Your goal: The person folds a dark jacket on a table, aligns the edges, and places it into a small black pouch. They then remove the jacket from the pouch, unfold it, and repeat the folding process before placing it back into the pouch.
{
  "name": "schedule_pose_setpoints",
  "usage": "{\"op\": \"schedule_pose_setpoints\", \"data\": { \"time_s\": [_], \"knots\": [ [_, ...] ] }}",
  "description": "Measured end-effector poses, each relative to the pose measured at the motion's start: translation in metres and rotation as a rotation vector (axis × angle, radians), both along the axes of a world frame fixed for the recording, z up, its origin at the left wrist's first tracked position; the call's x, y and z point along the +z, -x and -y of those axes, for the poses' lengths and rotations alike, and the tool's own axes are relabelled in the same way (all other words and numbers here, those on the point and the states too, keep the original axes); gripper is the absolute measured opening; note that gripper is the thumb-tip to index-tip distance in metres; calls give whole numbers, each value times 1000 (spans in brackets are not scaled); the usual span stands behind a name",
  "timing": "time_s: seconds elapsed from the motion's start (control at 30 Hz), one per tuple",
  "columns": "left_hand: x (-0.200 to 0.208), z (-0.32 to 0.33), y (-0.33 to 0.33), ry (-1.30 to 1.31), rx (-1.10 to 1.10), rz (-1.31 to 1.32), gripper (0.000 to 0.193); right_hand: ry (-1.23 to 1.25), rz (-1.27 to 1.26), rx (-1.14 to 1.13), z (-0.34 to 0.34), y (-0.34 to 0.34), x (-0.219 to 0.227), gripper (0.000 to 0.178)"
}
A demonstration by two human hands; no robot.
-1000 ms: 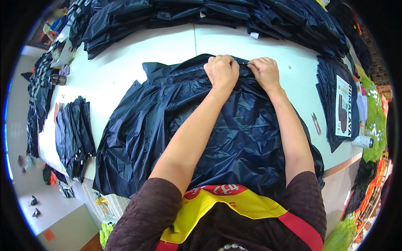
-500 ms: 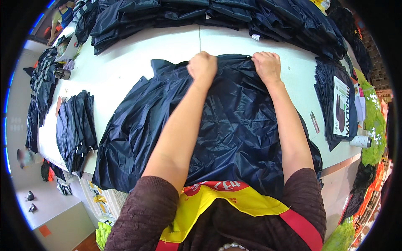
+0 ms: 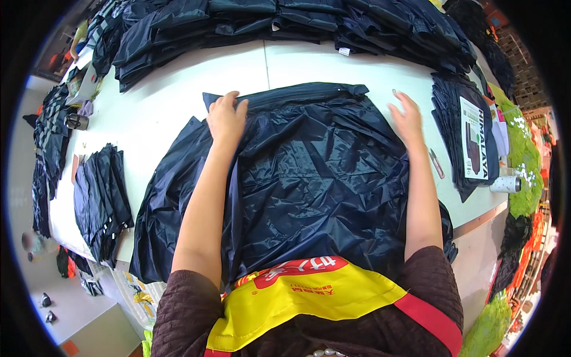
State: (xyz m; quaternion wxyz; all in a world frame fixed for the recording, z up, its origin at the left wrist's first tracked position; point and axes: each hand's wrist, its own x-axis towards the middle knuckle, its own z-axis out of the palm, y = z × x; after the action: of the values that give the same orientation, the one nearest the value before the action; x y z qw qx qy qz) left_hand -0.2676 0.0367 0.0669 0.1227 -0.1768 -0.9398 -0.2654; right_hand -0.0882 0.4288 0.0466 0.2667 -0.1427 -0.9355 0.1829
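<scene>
A dark navy rain jacket [image 3: 315,172] of thin, shiny fabric lies spread and creased on the white table in front of me. Its upper edge is folded into a flat band, with a pointed corner at the left. My left hand [image 3: 227,121] rests at that left corner, its thumb and fingers apart on the fabric. Over the table, just right of the jacket's upper right edge, my right hand [image 3: 407,119] is open and holds nothing. The jacket's near edge disappears under my yellow apron [image 3: 303,291].
Folded dark garments [image 3: 285,21] are piled along the far side. A small dark stack [image 3: 102,196] lies left; packaged dark garments [image 3: 452,113] lie right, near thread snips [image 3: 437,164] and a white cup [image 3: 505,183]. A dark mug [image 3: 76,121] stands far left.
My left hand has moved left along the jacket's upper edge to its corner. The right hand has let go of the edge and moved right. The upper edge now lies flatter.
</scene>
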Motion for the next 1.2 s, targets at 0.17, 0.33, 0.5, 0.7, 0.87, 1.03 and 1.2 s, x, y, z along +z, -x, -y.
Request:
{"op": "schedule_pose_setpoints", "data": {
  "time_s": [0.17,0.33,0.5,0.7,0.87,1.03,1.2],
  "knots": [
    [3,-71,-11,-11,-326,-111,23,-17,587,-519,-86,-149,-3,65],
    [-10,-152,-16,-7,-418,-53,30,-3,484,-462,-92,-208,-31,47],
    [-21,-196,-11,102,-362,178,31,300,372,-471,-89,-194,-35,26],
    [-37,-199,-3,-245,-341,439,23,1380,-72,-250,-63,-149,4,26],
    [-36,-195,5,-360,-398,458,23,1274,265,103,-25,-76,33,32],
    [-36,-196,5,-369,-378,502,25,249,367,209,30,10,28,33],
    [-43,-201,6,-425,-385,458,25,122,438,186,49,47,25,31]
  ]
}}
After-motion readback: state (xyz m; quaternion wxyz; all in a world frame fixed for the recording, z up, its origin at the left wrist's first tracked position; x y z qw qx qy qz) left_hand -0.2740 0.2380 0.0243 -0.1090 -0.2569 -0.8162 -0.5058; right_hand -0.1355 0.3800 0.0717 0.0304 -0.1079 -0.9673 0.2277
